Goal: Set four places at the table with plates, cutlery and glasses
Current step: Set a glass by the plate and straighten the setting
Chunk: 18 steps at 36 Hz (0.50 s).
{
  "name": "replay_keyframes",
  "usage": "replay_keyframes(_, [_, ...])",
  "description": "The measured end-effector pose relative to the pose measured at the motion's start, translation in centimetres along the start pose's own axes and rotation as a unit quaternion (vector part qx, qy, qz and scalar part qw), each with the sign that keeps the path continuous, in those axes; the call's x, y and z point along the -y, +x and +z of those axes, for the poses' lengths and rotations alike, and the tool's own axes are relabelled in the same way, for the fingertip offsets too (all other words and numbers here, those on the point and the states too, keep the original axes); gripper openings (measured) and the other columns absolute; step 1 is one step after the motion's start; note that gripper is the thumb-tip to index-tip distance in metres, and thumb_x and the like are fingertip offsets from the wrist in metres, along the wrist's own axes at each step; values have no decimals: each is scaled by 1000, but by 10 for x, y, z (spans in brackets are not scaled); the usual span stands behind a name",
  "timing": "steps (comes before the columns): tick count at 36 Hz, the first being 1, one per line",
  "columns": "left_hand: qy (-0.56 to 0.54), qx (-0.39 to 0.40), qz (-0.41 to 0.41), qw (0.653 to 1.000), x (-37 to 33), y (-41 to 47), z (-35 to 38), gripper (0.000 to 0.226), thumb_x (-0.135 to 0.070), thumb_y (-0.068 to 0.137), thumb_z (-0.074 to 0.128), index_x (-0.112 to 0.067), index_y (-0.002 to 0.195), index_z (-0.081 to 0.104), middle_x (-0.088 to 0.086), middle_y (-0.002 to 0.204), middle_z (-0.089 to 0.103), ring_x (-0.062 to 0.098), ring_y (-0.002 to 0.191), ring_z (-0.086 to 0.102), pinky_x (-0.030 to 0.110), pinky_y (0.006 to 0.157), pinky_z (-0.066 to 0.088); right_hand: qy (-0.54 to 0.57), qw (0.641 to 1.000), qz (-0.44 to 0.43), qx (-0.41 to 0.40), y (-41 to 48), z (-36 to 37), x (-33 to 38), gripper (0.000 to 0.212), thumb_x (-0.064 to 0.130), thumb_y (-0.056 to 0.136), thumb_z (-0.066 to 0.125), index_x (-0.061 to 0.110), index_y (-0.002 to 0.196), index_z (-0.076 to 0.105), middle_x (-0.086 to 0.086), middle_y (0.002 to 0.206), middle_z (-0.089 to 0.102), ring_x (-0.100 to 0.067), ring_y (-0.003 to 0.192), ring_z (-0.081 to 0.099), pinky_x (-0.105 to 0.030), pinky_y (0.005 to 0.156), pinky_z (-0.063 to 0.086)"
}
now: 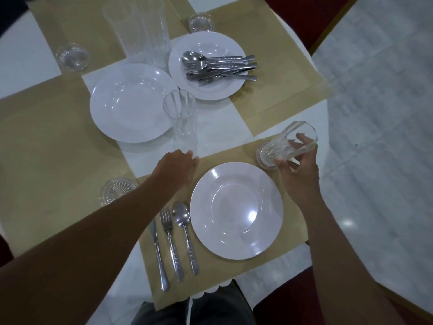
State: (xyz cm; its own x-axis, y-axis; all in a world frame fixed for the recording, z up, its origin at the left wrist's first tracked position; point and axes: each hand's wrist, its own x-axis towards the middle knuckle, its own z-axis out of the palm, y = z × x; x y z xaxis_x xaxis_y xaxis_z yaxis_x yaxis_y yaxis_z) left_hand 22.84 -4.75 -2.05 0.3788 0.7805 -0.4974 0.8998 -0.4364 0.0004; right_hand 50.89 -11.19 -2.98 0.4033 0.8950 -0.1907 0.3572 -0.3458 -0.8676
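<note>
My right hand grips a tall clear glass, tilted above a small glass coaster at the near placemat's far right corner. My left hand rests by the base of a second tall glass, fingertips at the placemat edge. On the near placemat lie a white plate with a knife, fork and spoon to its left. Another empty plate sits to the far left. A third plate holds a pile of cutlery.
Two more tall glasses stand at the back. Glass coasters lie at the left front, back left and back centre. Tan placemats cover the round white table. Marble floor lies to the right; red chairs surround the table.
</note>
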Motion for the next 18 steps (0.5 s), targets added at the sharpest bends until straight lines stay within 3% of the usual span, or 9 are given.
replay_keyframes(2, [-6,3,-3,1000,1,2,1,34,-16,98,42,-11,131,47,8,117,57,27,106,59,35,86,50,1,999,22,24,0,-4,-1,82,10,85,79,37,146,32,8,138,53,-6,117,63,-28,99,54])
replay_keyframes(5, [-38,2,2,999,2,5,1,40,-8,93,49,-16,132,53,1,127,56,23,110,58,32,89,50,0,998,58,29,-5,-10,-5,91,38,77,79,36,151,26,11,142,51,-3,122,56,-25,99,48])
replay_keyframes(8, [-103,19,-21,994,2,15,3,35,-4,89,51,-16,119,65,2,121,61,26,107,61,37,92,52,-51,992,110,-27,-9,-13,-15,70,51,90,67,37,149,33,10,142,52,-10,125,55,-34,104,48])
replay_keyframes(11, [-160,5,-16,987,-6,27,-2,28,-14,88,49,-15,107,69,6,109,64,31,99,64,42,87,54,-118,982,139,-48,-8,-14,-29,46,36,99,61,33,143,47,6,135,60,-16,119,61,-43,105,51])
replay_keyframes(14, [-216,-13,26,976,-19,37,-10,19,-26,85,46,-23,91,64,2,91,62,32,85,65,39,73,54,-151,979,131,-47,-4,-16,-34,39,21,99,61,25,137,56,1,126,65,-18,109,64,-34,99,51])
replay_keyframes(18, [-252,-11,32,967,-36,51,-22,28,-18,91,54,-27,116,63,4,104,63,29,87,67,40,74,57,-148,977,149,-43,7,-20,-30,36,16,96,62,19,131,64,1,113,69,-15,98,63,-26,91,46])
